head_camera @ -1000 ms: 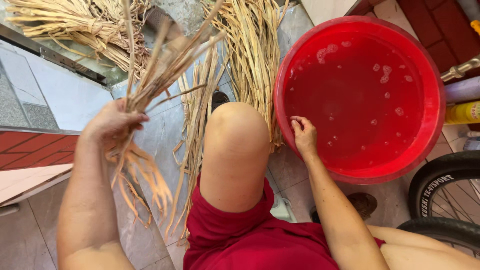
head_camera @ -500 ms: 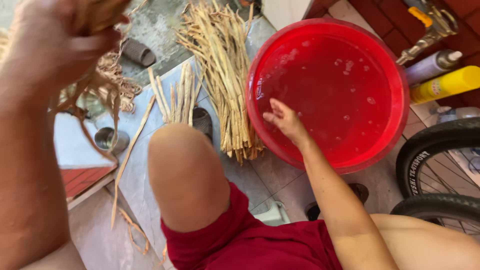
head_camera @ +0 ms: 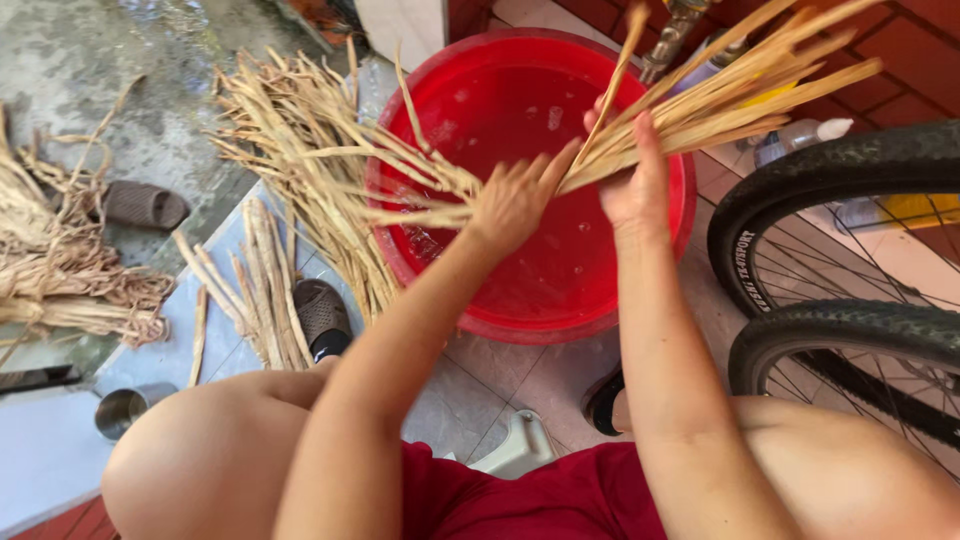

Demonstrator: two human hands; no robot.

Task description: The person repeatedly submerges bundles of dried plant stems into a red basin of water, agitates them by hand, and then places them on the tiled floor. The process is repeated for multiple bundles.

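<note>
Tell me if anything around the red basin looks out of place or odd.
Mostly tidy work clutter. One oddity: a dark slipper lies partly under the loose dried strips on the floor, and its mate sits apart near the tangled bundle. The red basin stands upright; no spill shows.

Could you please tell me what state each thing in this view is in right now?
Left hand: closed around the bundle.
Right hand: closed around the bundle.
Bundle of dried strips: held across, above the basin, ends fanned out.
Red basin: upright, holds water.
Loose strips: lying flat on the floor.
Metal cup: lying on its side.
Dark sandal: on the floor, not worn.
Bicycle tyres: standing still.
</note>
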